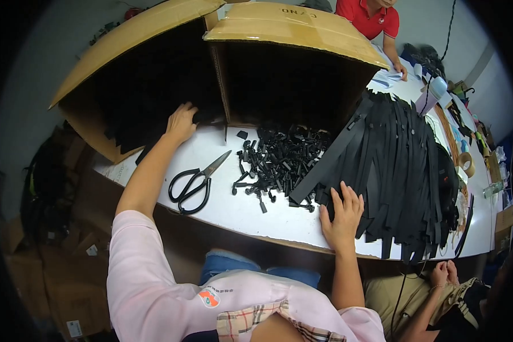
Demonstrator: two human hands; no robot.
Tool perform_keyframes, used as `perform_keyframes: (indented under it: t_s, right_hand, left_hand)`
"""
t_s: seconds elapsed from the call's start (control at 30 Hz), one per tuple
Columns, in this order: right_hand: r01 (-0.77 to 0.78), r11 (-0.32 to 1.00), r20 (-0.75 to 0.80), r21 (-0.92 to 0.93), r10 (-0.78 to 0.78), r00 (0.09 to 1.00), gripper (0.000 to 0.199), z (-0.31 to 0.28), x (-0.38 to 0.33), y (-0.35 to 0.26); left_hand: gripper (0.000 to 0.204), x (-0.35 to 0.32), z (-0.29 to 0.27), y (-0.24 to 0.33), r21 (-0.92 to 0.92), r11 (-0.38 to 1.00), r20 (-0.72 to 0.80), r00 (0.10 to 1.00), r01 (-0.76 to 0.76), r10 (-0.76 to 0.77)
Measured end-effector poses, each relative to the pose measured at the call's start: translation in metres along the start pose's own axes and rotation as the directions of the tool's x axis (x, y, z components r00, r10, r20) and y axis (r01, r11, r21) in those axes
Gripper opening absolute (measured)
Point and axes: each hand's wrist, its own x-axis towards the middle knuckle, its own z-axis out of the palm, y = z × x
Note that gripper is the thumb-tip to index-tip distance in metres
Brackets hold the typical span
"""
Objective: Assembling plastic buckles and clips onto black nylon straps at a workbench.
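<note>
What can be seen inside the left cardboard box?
Black material shows in the left box near its opening, near the left hand. Deeper contents are hidden by shadow and the top flap.

The left cardboard box (134, 31) has its depths hidden in shadow.

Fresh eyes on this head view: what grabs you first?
The two big cardboard boxes, gaping toward the wearer at the back of the white table. Next, the thick spread of black strips on the right, the right hand's fingers at its near-left edge. Mid-table, a heap of small black parts right of black-handled scissors.
</note>
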Motion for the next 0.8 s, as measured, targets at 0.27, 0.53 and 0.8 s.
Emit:
perform_keyframes:
  t_s: [0.27, 0.53, 0.8]
  right_hand:
    - [0.007, 1.000, -0.033, 0.016, -0.006, 0.999, 0.040, 0.000, -0.004, 0.002]
    - [0.005, 0.998, -0.070, 0.055, -0.002, 0.998, 0.039, -0.001, -0.006, 0.004]
    - [0.020, 0.998, -0.102, 0.053, -0.014, 0.995, 0.037, 0.005, -0.010, 0.007]
  left_hand:
    - [0.043, -0.020, -0.010, 0.009, -0.044, 0.997, -0.019, 0.998, -0.063, 0.062]
    - [0.030, -0.032, -0.015, 0.025, -0.009, 1.000, 0.009, 1.000, 0.006, -0.006]
    - [0.021, -0.020, -0.111, 0.042, -0.208, 0.954, -0.787, 0.616, -0.215, -0.033]
